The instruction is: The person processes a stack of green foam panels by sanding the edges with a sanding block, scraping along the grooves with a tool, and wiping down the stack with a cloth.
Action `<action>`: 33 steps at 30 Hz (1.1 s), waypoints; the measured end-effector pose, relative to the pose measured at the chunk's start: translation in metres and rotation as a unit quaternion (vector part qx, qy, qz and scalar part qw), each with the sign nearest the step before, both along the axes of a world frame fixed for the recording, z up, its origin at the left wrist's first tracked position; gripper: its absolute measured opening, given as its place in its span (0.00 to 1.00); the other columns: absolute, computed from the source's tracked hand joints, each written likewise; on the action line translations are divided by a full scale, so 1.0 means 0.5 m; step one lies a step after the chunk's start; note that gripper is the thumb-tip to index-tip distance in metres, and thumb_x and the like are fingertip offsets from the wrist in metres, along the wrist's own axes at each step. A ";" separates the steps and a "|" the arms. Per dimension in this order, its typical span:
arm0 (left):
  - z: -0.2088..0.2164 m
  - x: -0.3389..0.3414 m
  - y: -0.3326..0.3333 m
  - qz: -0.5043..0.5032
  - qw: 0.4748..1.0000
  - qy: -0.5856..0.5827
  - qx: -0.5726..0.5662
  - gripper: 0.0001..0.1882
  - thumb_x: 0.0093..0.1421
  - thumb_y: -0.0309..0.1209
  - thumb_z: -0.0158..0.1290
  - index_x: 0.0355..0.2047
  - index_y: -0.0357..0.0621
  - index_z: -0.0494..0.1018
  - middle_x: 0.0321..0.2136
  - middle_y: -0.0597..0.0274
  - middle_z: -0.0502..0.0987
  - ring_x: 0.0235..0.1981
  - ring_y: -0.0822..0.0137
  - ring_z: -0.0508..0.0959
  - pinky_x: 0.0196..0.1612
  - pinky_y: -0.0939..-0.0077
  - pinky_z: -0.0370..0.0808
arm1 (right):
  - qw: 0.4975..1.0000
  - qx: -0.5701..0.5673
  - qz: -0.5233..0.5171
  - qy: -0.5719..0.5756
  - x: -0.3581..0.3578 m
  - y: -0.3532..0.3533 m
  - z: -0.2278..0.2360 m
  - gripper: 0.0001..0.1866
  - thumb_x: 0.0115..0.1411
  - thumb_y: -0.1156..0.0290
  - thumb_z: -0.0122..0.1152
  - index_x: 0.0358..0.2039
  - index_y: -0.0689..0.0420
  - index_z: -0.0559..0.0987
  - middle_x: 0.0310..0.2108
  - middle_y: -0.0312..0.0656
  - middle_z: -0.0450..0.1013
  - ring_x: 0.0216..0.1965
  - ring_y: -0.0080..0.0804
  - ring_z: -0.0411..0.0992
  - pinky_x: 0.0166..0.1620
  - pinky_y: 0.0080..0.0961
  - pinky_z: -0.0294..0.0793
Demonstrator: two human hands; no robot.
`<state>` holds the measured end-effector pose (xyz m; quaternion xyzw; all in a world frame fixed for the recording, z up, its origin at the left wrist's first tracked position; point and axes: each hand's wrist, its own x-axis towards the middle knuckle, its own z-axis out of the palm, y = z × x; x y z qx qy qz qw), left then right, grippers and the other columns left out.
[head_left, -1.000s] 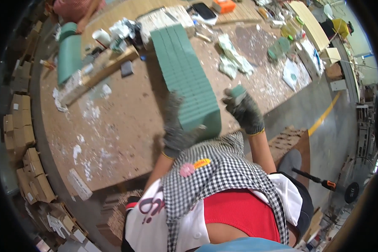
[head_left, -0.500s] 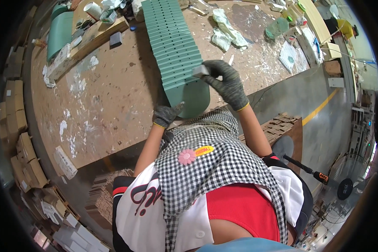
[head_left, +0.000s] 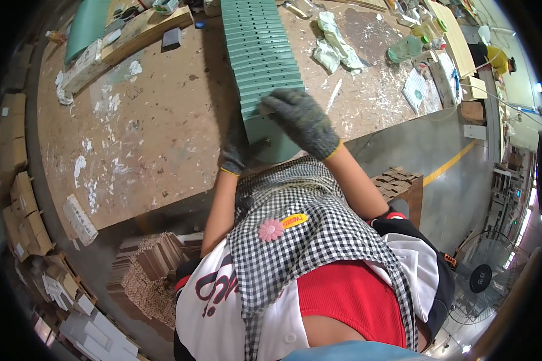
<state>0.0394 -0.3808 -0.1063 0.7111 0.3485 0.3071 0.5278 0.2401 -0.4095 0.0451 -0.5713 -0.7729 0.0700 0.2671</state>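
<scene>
A long row of green panels (head_left: 265,60) with small dark holes along their edges lies overlapped on the table, running away from me. My left hand (head_left: 237,156), in a dark grey knit glove, grips the left edge of the nearest green panel (head_left: 277,147), its thumb on the panel's face. Over the upper part of that panel is my right hand (head_left: 304,122), gloved alike, with fingers curled down at the panel edges. A small grey sanding block was in these fingers half a second ago; the hand now mostly hides it.
The paint-spotted wooden table (head_left: 144,156) carries a dark block (head_left: 171,39), a crumpled cloth (head_left: 336,48) and a green-tinted plastic bottle (head_left: 404,49). Stacked brown strips (head_left: 150,277) stand below on the left, more (head_left: 397,180) on the right. A fan (head_left: 480,278) stands at the lower right.
My right hand has moved left and down over the nearest panel, turning its back toward me. My left hand stays at the panel's left edge. The whole view has shifted slightly.
</scene>
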 end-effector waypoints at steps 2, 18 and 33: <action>-0.020 -0.004 -0.004 0.007 0.970 0.184 0.159 0.56 0.51 0.50 0.68 0.71 0.38 0.51 0.65 0.43 0.65 0.66 0.48 0.66 0.68 0.59 0.64 | 0.998 -0.009 -0.067 0.006 0.061 -0.025 0.022 0.18 0.57 0.73 0.65 0.50 0.53 0.79 0.44 0.46 0.77 0.46 0.47 0.76 0.50 0.40 0.77; -0.035 -0.011 -0.014 0.018 0.990 0.133 0.038 0.47 0.51 0.45 0.70 0.66 0.42 0.61 0.60 0.48 0.72 0.60 0.51 0.73 0.62 0.58 0.72 | 0.996 0.063 -0.058 0.019 0.072 -0.030 0.002 0.21 0.55 0.75 0.64 0.51 0.54 0.77 0.45 0.46 0.76 0.45 0.47 0.75 0.50 0.41 0.76; -0.043 -0.008 -0.021 0.048 0.966 0.182 0.176 0.46 0.54 0.52 0.65 0.66 0.41 0.61 0.58 0.47 0.73 0.58 0.47 0.74 0.61 0.57 0.72 | 0.976 -0.068 -0.208 0.022 0.181 -0.066 0.017 0.17 0.56 0.73 0.69 0.47 0.54 0.82 0.40 0.49 0.79 0.38 0.49 0.78 0.43 0.40 0.79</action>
